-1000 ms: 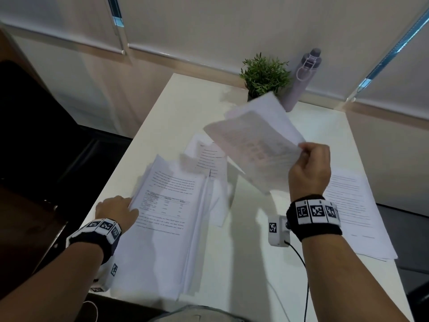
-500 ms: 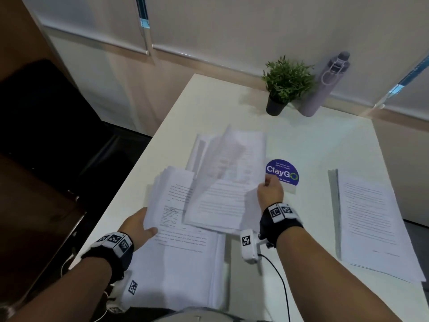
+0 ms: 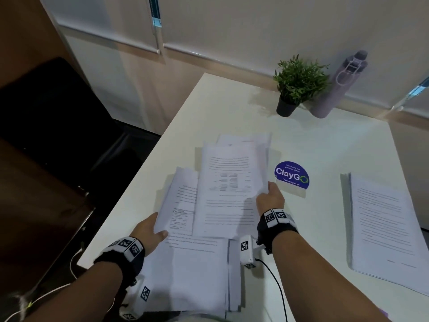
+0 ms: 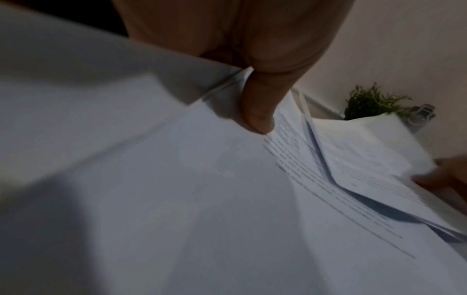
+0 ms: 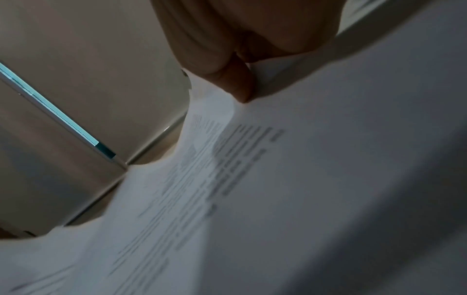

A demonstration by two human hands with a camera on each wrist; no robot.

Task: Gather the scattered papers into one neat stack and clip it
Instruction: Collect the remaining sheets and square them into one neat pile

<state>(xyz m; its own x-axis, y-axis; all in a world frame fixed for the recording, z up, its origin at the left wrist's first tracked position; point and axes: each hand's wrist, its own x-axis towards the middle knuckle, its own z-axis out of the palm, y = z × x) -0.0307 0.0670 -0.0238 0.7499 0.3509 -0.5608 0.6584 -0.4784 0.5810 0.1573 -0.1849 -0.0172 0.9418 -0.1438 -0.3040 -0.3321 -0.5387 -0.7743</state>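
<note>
A loose pile of printed sheets (image 3: 192, 263) lies at the near left of the white table (image 3: 232, 108). My left hand (image 3: 148, 231) grips the pile's left edge, thumb (image 4: 255, 111) on top. My right hand (image 3: 270, 198) pinches the right edge of a smaller bundle of sheets (image 3: 229, 189), which rests on the pile and overlaps it; the thumb (image 5: 240, 83) presses on its top page. More sheets (image 3: 246, 139) stick out beyond the bundle. A separate stack of printed pages (image 3: 385, 228) lies at the right. No clip is in view.
A round blue sticker (image 3: 292, 175) sits on the table just right of my right hand. A small potted plant (image 3: 297, 84) and a lilac bottle (image 3: 339, 84) stand at the far edge. A dark chair (image 3: 58, 126) is left of the table.
My right hand has brought the bundle down from the air onto the left pile. My left hand has stayed at the pile's left edge. The camera has swung left.
</note>
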